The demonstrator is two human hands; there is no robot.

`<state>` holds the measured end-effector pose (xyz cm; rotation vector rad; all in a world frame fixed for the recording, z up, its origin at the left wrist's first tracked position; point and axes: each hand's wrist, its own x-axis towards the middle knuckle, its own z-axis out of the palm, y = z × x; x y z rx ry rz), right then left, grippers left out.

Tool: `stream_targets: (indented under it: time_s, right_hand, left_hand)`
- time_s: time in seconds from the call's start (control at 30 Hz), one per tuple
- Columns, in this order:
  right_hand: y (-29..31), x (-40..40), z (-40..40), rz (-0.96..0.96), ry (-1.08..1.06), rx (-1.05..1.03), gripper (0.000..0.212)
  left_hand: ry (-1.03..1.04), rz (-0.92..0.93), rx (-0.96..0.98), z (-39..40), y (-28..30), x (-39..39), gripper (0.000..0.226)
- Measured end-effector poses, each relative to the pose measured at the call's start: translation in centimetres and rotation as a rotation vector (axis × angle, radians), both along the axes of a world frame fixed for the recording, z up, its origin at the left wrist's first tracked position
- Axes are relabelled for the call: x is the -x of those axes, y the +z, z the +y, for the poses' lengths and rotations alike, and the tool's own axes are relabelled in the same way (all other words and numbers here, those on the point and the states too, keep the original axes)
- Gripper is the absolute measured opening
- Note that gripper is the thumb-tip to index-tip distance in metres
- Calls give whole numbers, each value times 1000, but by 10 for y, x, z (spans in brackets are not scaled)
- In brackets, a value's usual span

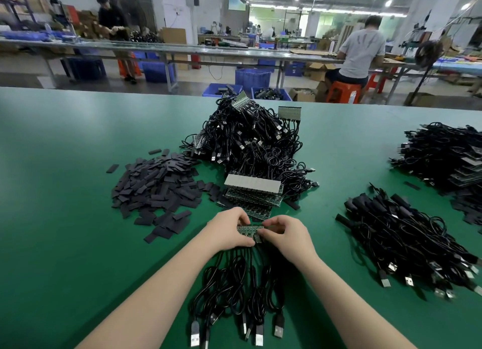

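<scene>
We take the big central heap of tangled black USB cables [250,140] on the green table mat [65,153] as landmark.

- Left of the heap and nearer us: a loose pile of flat black sleeve pieces [156,189].
- Touching the heap's near edge: a stack of green board panels [253,189].
- Just nearer us than that stack: the narrow strip of small green circuit boards [251,229], held between both hands.
- The left hand [229,230] pinches the strip's left end with curled fingers. The right hand [285,235] pinches the right end likewise.
- The strip's long axis runs left to right across us. Its soldered black leads [234,283] trail toward us, plugs nearest.
- We judge the coming move to be a separation between the two grips, with both hands equally near.
- Right of the heap: a combed bundle of sleeved black cables [407,234]. Farther right: another dark cable heap [443,155].
- Beyond the heap, on the floor: blue plastic crates [221,89] hold dark parts, kind unclear.
</scene>
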<state>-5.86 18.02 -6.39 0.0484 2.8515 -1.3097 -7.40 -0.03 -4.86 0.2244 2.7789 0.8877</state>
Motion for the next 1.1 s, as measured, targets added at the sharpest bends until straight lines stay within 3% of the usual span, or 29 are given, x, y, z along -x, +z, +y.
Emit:
stream_targets:
  time_s: [0.1,0.3,0.53,1.1]
  right_hand:
    - [-1,-2,-1,-25,1,93,15]
    - [3,2,0,-109,46,59,12]
    - [5,-1,-10,-72,36,49,18]
    - [-4,-18,-27,66,-113,78,17]
  left_hand:
    - [36,51,-30,9,-2,-3,35]
    - [80,77,-55,10,0,-5,24]
    - [15,116,298,15,19,2,17]
    - [-26,46,271,18,22,6,8]
